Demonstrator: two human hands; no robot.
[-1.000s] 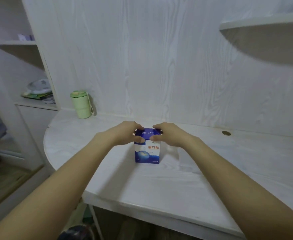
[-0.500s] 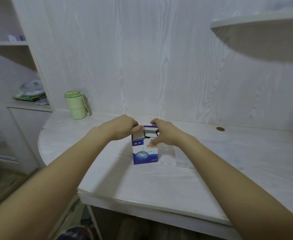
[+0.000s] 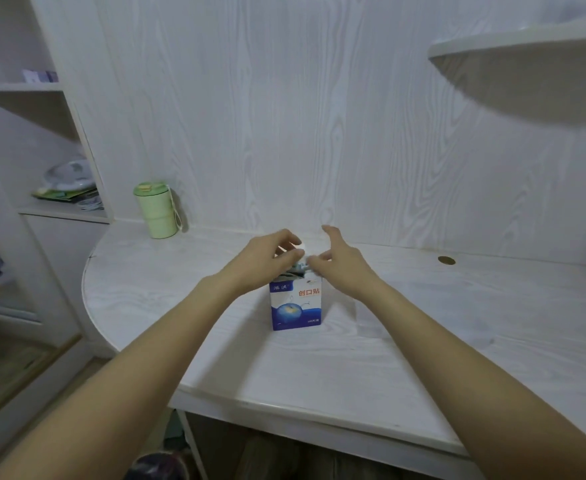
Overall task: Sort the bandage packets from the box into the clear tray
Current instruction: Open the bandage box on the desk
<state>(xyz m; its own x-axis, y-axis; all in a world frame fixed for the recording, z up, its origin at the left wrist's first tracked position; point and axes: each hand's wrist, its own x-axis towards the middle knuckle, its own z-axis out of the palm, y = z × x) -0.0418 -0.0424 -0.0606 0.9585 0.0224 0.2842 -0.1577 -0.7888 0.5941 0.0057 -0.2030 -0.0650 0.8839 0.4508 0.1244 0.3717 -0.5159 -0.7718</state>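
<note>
A blue and white bandage box [image 3: 295,307] stands upright on the white table [image 3: 319,368], its top flaps opened. My left hand [image 3: 265,259] sits over the box's top left and pinches a white flap with curled fingers. My right hand [image 3: 340,264] is at the top right, its fingers spread and raised, the thumb side touching the box's opening. The inside of the box is hidden by my hands. A faint clear tray [image 3: 355,315] stands just right of the box, hard to make out.
A green lidded cup [image 3: 155,210] stands at the table's back left by the wall. A shelf unit [image 3: 59,199] with plates and papers is on the left. A curved wall shelf [image 3: 526,43] hangs at the upper right. A round cable hole [image 3: 446,260] lies far right.
The box's blue top flap was closed under both hands a second ago; it now stands open. My right hand's fingers have lifted and spread.
</note>
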